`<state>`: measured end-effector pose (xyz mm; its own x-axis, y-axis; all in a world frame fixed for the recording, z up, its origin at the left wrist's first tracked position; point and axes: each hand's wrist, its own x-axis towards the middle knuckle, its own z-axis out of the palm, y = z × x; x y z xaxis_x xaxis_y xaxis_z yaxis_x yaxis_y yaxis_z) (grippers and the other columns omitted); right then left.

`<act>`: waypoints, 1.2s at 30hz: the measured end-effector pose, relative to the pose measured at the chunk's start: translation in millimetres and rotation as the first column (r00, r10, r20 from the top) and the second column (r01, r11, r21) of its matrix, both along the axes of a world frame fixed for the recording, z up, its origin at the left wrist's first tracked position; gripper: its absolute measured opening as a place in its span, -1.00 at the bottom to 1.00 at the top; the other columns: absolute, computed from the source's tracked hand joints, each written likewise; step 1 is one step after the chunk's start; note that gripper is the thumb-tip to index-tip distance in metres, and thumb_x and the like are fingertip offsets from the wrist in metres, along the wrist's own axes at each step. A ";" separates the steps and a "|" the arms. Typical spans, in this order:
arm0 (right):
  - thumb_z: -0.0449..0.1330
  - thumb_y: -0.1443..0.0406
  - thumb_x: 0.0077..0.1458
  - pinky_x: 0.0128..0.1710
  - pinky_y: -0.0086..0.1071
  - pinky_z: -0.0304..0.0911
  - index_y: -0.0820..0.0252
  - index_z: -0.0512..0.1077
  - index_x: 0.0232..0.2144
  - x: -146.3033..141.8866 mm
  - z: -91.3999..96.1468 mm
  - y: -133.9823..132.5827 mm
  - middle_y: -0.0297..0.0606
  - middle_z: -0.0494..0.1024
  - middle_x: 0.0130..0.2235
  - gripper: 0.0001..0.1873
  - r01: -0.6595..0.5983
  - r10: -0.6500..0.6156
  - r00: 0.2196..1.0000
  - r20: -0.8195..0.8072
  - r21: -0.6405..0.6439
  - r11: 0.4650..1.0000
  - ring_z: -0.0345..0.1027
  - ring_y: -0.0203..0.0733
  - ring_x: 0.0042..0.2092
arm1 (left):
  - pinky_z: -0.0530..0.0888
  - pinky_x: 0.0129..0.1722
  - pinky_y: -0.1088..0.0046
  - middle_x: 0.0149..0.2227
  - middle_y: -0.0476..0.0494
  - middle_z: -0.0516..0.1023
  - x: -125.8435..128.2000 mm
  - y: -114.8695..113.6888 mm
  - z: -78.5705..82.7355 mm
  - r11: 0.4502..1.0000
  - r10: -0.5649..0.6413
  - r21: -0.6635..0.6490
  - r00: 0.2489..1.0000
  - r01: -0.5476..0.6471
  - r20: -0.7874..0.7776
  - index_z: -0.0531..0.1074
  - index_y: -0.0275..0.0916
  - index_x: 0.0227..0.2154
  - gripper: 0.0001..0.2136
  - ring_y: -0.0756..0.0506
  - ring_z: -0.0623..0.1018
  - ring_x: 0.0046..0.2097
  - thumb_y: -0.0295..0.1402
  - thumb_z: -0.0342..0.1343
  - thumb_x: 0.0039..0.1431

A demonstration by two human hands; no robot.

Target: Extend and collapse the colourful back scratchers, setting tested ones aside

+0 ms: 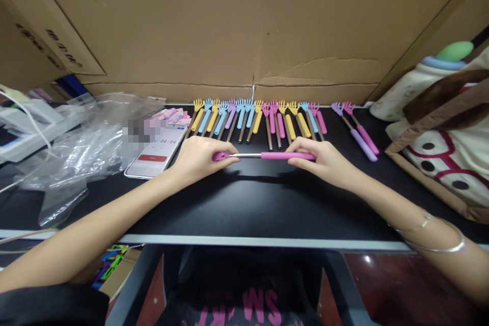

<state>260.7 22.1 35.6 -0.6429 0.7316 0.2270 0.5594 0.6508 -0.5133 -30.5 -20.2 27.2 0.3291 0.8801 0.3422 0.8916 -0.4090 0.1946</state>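
A pink back scratcher point(275, 155) with a short metal rod is held level above the black table. My left hand point(202, 158) pinches its claw end, most of which the fingers cover. At the other end, my right hand point(317, 159) grips the pink handle between thumb and fingers. Behind my hands lies a row of back scratchers with yellow, blue, purple and pink parts, such as a yellow one point(302, 121). To the right, a purple back scratcher point(362, 143) and another pink one point(365, 137) lie side by side with handles attached.
A phone point(156, 155) showing a timer lies left of my left hand, beside crumpled clear plastic bags point(87, 137). On the right are a fabric bag point(443, 158) and a white bottle point(405, 89). Cardboard point(244, 20) walls the back. The table's pale edge point(244, 241) runs in front.
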 end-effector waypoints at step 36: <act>0.05 0.08 0.16 -0.49 -0.48 0.03 0.10 0.37 -0.28 19.6 9.3 14.7 -0.40 0.40 -0.49 -0.75 -0.100 0.071 0.900 0.431 0.046 0.994 0.22 -0.34 -0.50 | 0.26 -0.30 0.52 -0.21 0.05 0.56 -19.4 7.6 21.1 0.945 -0.165 -0.306 0.978 0.119 -0.129 0.42 -0.04 -0.17 -0.74 -0.06 0.52 -0.19 -0.09 0.11 0.11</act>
